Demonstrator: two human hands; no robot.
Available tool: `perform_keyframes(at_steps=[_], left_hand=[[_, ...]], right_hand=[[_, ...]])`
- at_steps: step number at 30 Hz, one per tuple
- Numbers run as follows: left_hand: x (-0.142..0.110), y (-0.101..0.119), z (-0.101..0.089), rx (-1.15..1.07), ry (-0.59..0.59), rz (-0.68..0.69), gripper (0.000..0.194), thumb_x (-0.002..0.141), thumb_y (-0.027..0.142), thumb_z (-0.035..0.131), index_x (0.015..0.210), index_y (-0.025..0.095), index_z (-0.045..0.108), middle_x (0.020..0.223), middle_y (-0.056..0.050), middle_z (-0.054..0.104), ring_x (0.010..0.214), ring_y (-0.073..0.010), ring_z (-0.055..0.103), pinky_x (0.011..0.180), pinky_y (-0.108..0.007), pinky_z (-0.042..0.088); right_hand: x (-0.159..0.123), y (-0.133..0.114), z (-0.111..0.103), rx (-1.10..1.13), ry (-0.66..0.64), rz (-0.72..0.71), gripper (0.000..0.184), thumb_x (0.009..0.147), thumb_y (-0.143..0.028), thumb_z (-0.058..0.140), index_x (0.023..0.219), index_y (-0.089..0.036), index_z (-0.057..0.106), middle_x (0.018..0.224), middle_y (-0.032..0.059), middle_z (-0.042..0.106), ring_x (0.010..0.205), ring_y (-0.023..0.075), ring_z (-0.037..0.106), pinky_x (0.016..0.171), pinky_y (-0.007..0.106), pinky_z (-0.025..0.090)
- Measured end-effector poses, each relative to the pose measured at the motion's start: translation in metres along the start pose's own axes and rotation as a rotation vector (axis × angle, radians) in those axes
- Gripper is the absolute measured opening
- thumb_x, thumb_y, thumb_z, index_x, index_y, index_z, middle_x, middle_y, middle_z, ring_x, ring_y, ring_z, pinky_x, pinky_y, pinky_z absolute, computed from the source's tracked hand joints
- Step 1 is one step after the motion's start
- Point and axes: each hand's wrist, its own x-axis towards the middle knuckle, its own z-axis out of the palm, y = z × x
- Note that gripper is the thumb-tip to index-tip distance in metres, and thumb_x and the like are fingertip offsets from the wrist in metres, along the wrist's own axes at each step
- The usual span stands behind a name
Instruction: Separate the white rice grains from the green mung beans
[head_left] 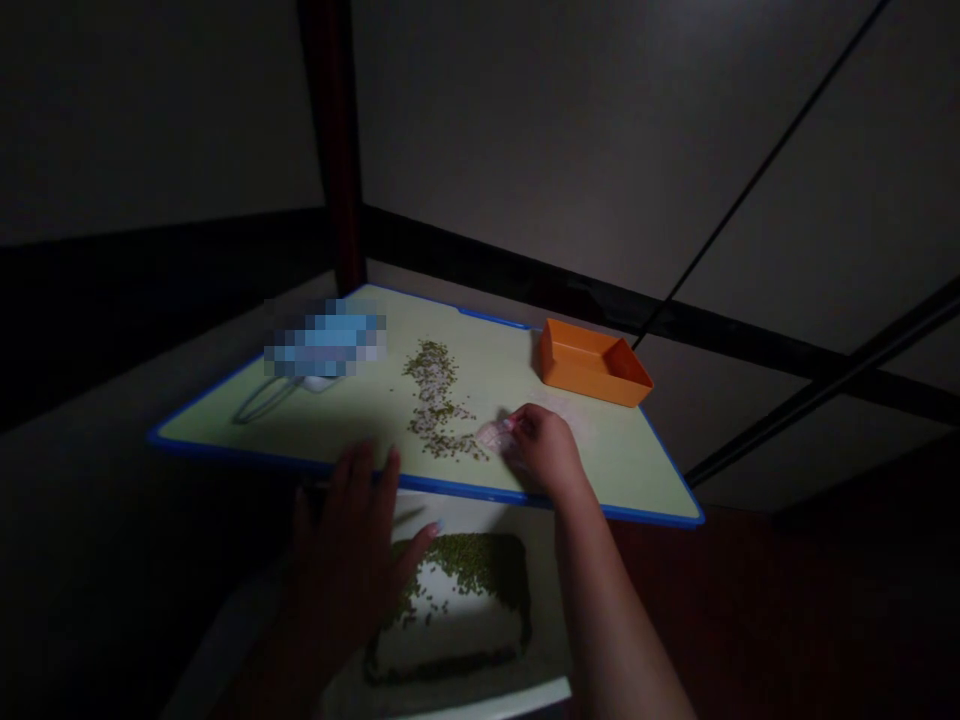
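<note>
A pale green board with a blue rim [225, 447] lies on the table. A loose scatter of small green beans mixed with pale grains [439, 400] runs down its middle. My right hand [545, 447] rests on the board at the near end of that scatter, fingers curled and pinched beside a small heap of pale grains [493, 435]. What the fingers hold is too small to name. My left hand [352, 540] hovers at the board's near edge with fingers spread, holding nothing. Below it sits a white tray [555, 670] with green beans [480, 570].
An empty orange box [592, 362] stands at the board's far right corner. A blurred blue object [326, 340] and a thin looped wire-like thing [262, 400] lie at the far left. A dark post [337, 150] rises behind the board. The surroundings are dim.
</note>
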Motion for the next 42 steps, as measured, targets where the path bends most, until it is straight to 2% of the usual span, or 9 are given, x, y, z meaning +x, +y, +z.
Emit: perform_keyframes(at_steps=[6, 18, 23, 31, 38, 42], left_hand=[[-0.004, -0.005, 0.007, -0.01, 0.05, -0.002, 0.075, 0.082, 0.056, 0.042, 0.147, 0.02, 0.031, 0.159, -0.02, 0.03, 0.149, -0.0351, 0.024, 0.111, -0.069, 0.029], [-0.001, -0.001, 0.004, 0.024, 0.035, -0.012, 0.072, 0.084, 0.052, 0.041, 0.146, 0.017, 0.032, 0.159, -0.02, 0.029, 0.149, -0.0355, 0.022, 0.111, -0.071, 0.026], [-0.002, 0.0, 0.002, 0.0, 0.015, -0.008, 0.074, 0.084, 0.054, 0.043, 0.146, 0.017, 0.031, 0.159, -0.021, 0.029, 0.149, -0.0363, 0.024, 0.11, -0.071, 0.027], [-0.003, -0.003, 0.004, -0.001, 0.047, 0.008, 0.074, 0.084, 0.057, 0.04, 0.147, 0.019, 0.03, 0.158, -0.02, 0.031, 0.148, -0.0366, 0.024, 0.109, -0.072, 0.029], [-0.003, -0.003, 0.004, -0.024, 0.045, 0.012, 0.071, 0.084, 0.053, 0.043, 0.146, 0.018, 0.032, 0.158, -0.021, 0.032, 0.148, -0.0371, 0.026, 0.109, -0.073, 0.027], [-0.002, 0.001, -0.003, 0.023, 0.013, -0.008, 0.076, 0.083, 0.052, 0.047, 0.147, 0.015, 0.029, 0.158, -0.022, 0.03, 0.148, -0.037, 0.024, 0.11, -0.073, 0.026]], right_hand=[[0.0, 0.004, 0.004, 0.106, -0.018, -0.027, 0.011, 0.084, -0.018, 0.056, 0.082, -0.019, 0.067, 0.078, 0.0046, 0.072, 0.066, 0.0149, 0.06, 0.062, 0.023, 0.039], [0.002, 0.005, 0.003, 0.148, 0.035, -0.03, 0.01, 0.085, -0.021, 0.056, 0.082, -0.019, 0.066, 0.078, 0.0047, 0.072, 0.069, 0.0157, 0.061, 0.062, 0.023, 0.039], [0.0, 0.008, 0.003, 0.088, 0.043, -0.016, 0.009, 0.084, -0.022, 0.057, 0.082, -0.019, 0.065, 0.079, 0.0057, 0.072, 0.072, 0.017, 0.063, 0.063, 0.024, 0.04], [0.002, 0.006, 0.008, 0.079, -0.003, -0.031, 0.009, 0.084, -0.021, 0.057, 0.08, -0.02, 0.066, 0.074, 0.0042, 0.072, 0.064, 0.0148, 0.06, 0.06, 0.023, 0.038], [0.004, 0.002, 0.008, -0.061, 0.059, 0.016, 0.01, 0.084, -0.022, 0.06, 0.085, -0.019, 0.07, 0.081, 0.0063, 0.074, 0.07, 0.0166, 0.063, 0.062, 0.024, 0.039], [0.006, 0.006, 0.005, -0.109, 0.103, 0.052, 0.011, 0.084, -0.024, 0.061, 0.086, -0.019, 0.07, 0.083, 0.008, 0.075, 0.074, 0.0178, 0.064, 0.064, 0.025, 0.038]])
